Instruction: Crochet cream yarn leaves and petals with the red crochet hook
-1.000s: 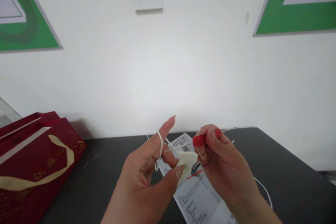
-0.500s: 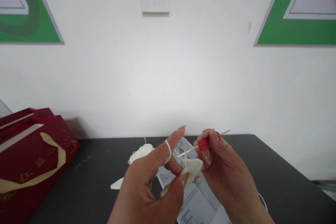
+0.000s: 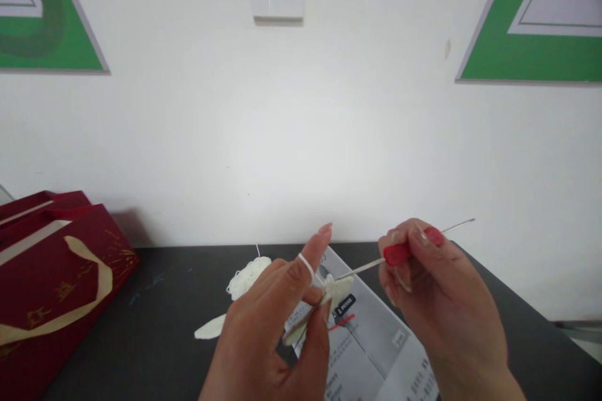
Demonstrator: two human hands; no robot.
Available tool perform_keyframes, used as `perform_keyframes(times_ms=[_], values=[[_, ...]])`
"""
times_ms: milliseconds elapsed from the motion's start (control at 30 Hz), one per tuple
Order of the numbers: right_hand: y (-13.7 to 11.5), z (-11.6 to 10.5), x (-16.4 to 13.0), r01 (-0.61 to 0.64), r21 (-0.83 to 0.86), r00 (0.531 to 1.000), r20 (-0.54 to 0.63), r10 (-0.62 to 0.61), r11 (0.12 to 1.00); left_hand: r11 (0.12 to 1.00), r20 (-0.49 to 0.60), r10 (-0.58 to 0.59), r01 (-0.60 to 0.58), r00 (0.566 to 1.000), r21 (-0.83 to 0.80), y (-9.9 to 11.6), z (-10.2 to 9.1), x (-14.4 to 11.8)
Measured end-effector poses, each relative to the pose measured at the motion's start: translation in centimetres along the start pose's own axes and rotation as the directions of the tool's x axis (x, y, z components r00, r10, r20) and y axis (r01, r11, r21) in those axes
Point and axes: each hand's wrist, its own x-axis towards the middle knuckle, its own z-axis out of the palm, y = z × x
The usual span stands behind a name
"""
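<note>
Left hand (image 3: 277,332) pinches the cream crochet piece (image 3: 336,291) above the near table, yarn (image 3: 306,263) looped over its forefinger; right hand (image 3: 437,301), fingers closed on the hook (image 3: 399,254), holds it slanting leftward, tip touching the piece.

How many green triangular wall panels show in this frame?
2. One green triangular panel sits at the upper left of the wall, the other green triangular panel at the upper right. Both are cut off by the frame edges, so more may lie outside the view.

Single head-worn view, forward and slightly down, close over the dark table (image 3: 164,301).
</note>
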Motion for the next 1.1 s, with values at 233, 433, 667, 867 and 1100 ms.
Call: perform_keyframes(times_ms=[233,433,667,867,1100], values=[[-0.59,0.02,-0.54,0.191,-0.092,0.981,-0.015,-0.194,0.977,0.999,-0.012,-0.003,0.003,1.000,-0.035,-0.11,0.15,-0.11],[-0.29,0.17,-0.33,0.030,-0.022,0.999,0.014,-0.029,0.999,0.996,0.042,-0.003,-0.001,0.999,0.091,0.03,-0.23,-0.12],[0.06,0.22,-0.28,-0.005,0.023,1.000,0.017,0.005,1.000,0.996,0.061,0.018,-0.023,0.998,0.087,0.10,-0.19,-0.09],[-0.01,0.33,-0.23,0.000,0.026,1.000,-0.006,0.000,1.000,0.988,0.114,0.076,-0.090,0.991,0.124,-0.24,-0.39,-0.13],[0.15,0.59,-0.43,-0.023,0.047,1.000,-0.003,0.024,0.999,0.971,0.192,0.083,-0.123,0.978,0.207,-0.06,-0.81,0.07]])
